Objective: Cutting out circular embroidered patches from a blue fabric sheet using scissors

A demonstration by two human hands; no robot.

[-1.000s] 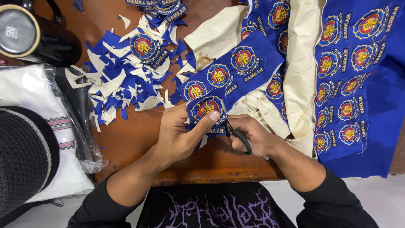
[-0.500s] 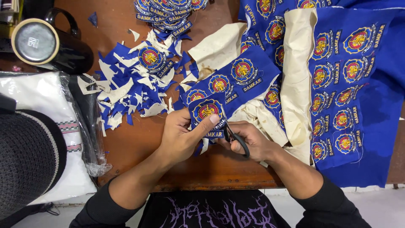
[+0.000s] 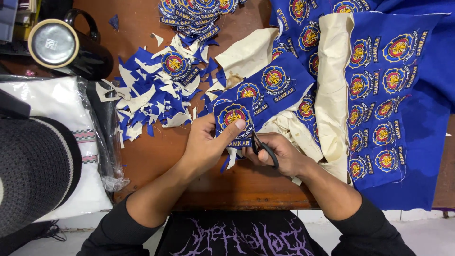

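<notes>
Head view, left hand (image 3: 204, 144) pinching blue patch (image 3: 231, 118), right hand (image 3: 279, 154) gripping scissors (image 3: 263, 148)

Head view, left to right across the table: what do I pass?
Dark knitted hat → bagged white cloth → pile of blue and cream scraps → left hand holding a patch → scissors in right hand → blue embroidered sheet.

— Where's the scrap pile (image 3: 151, 95)?
— Left of and behind the gripped patch (image 3: 232, 118), on the table (image 3: 156, 161). The mug (image 3: 61, 47) sits farther left.
— And right of the grip?
— The scissors (image 3: 263, 149), then the cloth sheet (image 3: 393, 104).
</notes>
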